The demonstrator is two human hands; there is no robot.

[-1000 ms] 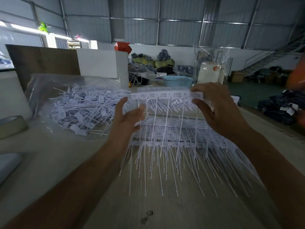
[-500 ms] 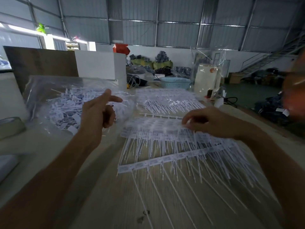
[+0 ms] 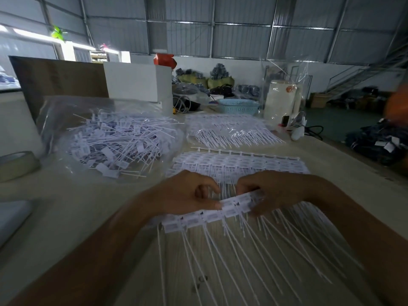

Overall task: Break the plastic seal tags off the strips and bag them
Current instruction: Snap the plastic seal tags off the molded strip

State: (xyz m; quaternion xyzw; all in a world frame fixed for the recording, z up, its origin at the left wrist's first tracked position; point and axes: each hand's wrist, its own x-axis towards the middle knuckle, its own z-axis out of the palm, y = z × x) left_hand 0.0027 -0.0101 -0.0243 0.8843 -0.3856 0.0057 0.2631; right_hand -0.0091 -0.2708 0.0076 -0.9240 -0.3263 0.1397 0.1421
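Two hands, left hand (image 3: 185, 193) and right hand (image 3: 271, 191), both gripping one tag strip (image 3: 212, 214).

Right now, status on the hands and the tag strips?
Both hands on nearest strip: left hand pinching, right hand gripping. Loose tags in open bag, far left. Nothing in the way.

A pale table (image 3: 92, 217) carried everything. At its left lay a clear bag (image 3: 66, 115) heaped with loose white seal tags (image 3: 117, 142). Toward the far middle sat a second bundle of tag strips in clear wrap (image 3: 231, 131), and nearer, a flat stack of strips (image 3: 238, 162) with long white tails fanned toward the near edge. A roll of tape (image 3: 15, 166) rested at the left edge, and a blue basket (image 3: 239, 106) stood farther back, apparently on the same surface.
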